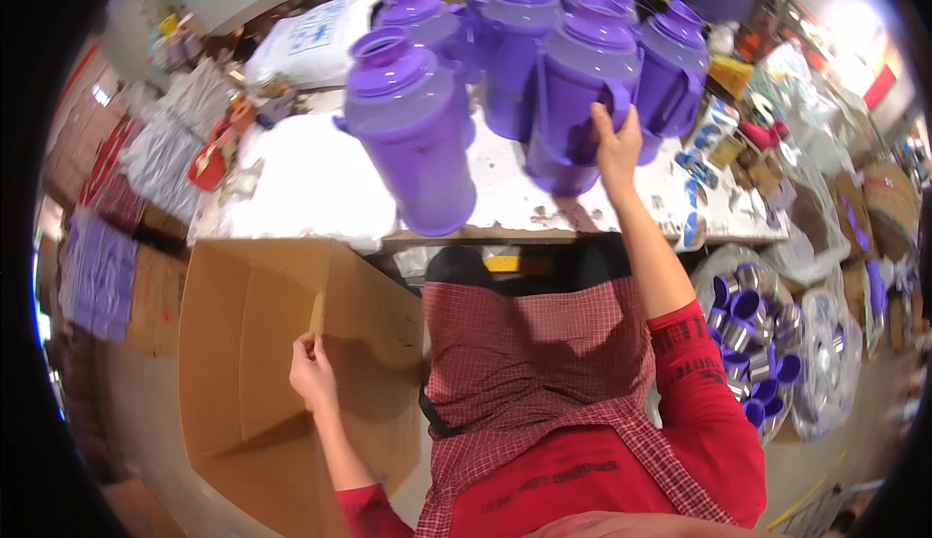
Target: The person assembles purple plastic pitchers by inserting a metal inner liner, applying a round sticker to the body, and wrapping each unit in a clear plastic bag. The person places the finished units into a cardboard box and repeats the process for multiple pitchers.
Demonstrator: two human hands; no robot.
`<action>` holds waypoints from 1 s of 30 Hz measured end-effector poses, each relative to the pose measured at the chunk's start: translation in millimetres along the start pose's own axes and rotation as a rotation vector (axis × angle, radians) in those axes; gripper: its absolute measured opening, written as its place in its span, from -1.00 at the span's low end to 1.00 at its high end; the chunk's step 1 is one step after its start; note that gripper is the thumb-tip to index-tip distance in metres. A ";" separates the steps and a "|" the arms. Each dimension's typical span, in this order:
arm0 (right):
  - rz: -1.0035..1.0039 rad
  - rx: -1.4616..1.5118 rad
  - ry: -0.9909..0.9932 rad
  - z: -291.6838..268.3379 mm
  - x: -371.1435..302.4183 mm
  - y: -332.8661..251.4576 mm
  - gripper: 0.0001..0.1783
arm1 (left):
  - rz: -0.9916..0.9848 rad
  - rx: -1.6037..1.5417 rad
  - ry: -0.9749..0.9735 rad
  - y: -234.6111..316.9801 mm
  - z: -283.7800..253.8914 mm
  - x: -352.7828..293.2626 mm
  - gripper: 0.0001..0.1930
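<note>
Looking down, we see a long table (505, 188) across the far side, its top white and specked with dark marks. Nearer, on the left, stands an open brown box (379, 334), its inner walls bare cardboard. We wear a dark red checked apron (534, 344) between the box and the right side of the scene.

A plump white sack (316, 41) lies on the far left of the table. To the right of it stand several purple jugs alike in shape, one (413, 140) of them alone at the near left edge. Our own jug (573, 101) is right of the middle on the table, at the near side of the cluster; it has a glossy purple body, a paler, cloudy shoulder and a narrow purple neck, with a looped handle (617, 101) toward the right. We cannot tell whether its base is off the table.

Our right arm reaches far and slightly left, nearly straight; the right hand (619, 145) is closed round the handle, thumb on the left. Our left arm is bent, and the left hand (313, 371) is over the box, fingers curled together beside a cardboard edge; we cannot tell whether they pinch it.

Small purple-and-silver cups (745, 305) crowd clear plastic on the near right.
</note>
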State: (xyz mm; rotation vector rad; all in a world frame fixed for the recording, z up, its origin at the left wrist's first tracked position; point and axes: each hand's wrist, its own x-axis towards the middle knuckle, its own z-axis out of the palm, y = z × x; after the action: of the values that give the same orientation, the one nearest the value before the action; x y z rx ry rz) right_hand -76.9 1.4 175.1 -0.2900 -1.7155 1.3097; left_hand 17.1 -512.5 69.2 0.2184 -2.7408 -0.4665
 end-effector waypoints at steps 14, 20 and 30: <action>0.694 0.189 -0.601 -160.9 -118.3 38.6 -0.40 | 0.258 -1.215 -1.032 321.7 116.9 72.4 -0.50; -0.062 -0.610 -0.307 -294.5 1.4 183.9 -0.47 | 0.132 -1.106 -0.925 313.2 148.4 87.0 -0.64; -0.041 -0.780 -0.106 -294.6 -38.5 216.2 -0.73 | -0.009 -1.293 -1.004 299.3 166.1 93.1 -0.78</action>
State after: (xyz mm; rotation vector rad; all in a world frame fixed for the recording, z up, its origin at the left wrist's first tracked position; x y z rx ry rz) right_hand 100.5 250.4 -28.8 -0.6280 -2.2540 0.5772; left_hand -157.2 -203.8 55.1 -0.4532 -2.4674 -2.7032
